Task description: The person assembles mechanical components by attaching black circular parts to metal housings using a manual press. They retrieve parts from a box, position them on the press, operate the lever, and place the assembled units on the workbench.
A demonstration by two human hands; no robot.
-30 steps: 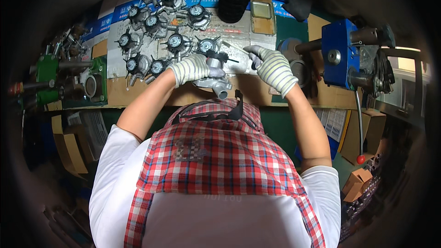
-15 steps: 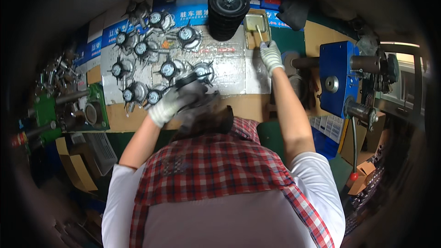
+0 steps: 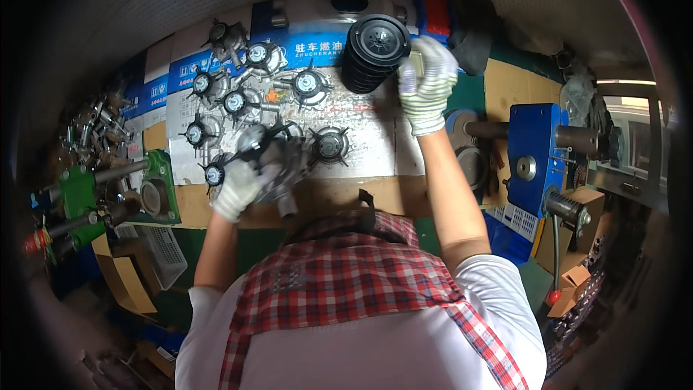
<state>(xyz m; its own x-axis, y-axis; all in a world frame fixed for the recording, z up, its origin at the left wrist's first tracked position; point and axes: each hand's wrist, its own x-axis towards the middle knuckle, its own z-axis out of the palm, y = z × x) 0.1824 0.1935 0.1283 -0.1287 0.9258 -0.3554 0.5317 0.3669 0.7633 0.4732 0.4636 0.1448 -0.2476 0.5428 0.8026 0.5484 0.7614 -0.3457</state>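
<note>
The person wears a white short-sleeved shirt under a red, white and grey plaid apron with a dark neck strap, filling the lower middle of the frame. Both hands — left hand (image 3: pixel 237 188), right hand (image 3: pixel 427 83) — wear white knitted work gloves with ribbed cuffs; the forearms are bare.

Worktop (image 3: pixel 375 195): spread in front of the person, sheet (image 3: pixel 368 137) laid on its middle.
Sheet: metal parts (image 3: pixel 245 97) in rows on its left half, one more (image 3: pixel 330 146) near its centre.
Left hand (image 3: pixel 238 188): at near left edge of sheet, on a metal part (image 3: pixel 281 162).
Stack of discs (image 3: pixel 374 50): at far edge of sheet, lying on its side.
Right hand (image 3: pixel 427 83): far side, just right of stack, touching a small box (image 3: pixel 413 63).
Press (image 3: pixel 534 155): right of sheet.
Clamp (image 3: pixel 79 198): left end of worktop.
Basket (image 3: pixel 162 253): below clamp.
</note>
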